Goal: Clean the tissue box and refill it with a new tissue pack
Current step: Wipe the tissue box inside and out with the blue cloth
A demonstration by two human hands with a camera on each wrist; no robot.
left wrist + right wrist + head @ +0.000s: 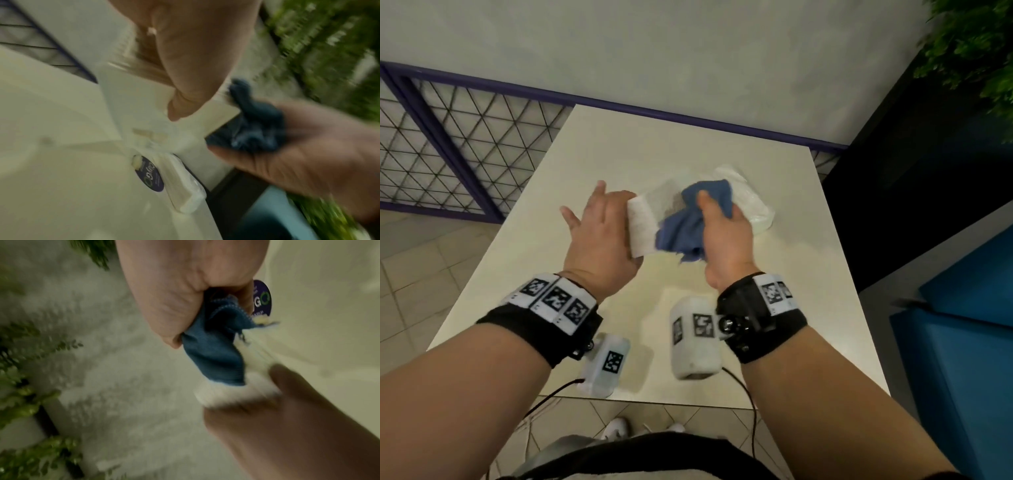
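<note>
The left hand [599, 236] pinches the tissue box [642, 224] aloft while the right hand [726, 236] clenches the cloth [685, 226], so hard rubbing could twist the tissue box loose onto the tabletop [619, 144].

Table [534, 257] open at left — tissue pack [756, 209] blocks right.

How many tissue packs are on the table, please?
1. The tissue pack lies on the table beyond the right hand, partly behind the blue cloth. No other shows.
</note>
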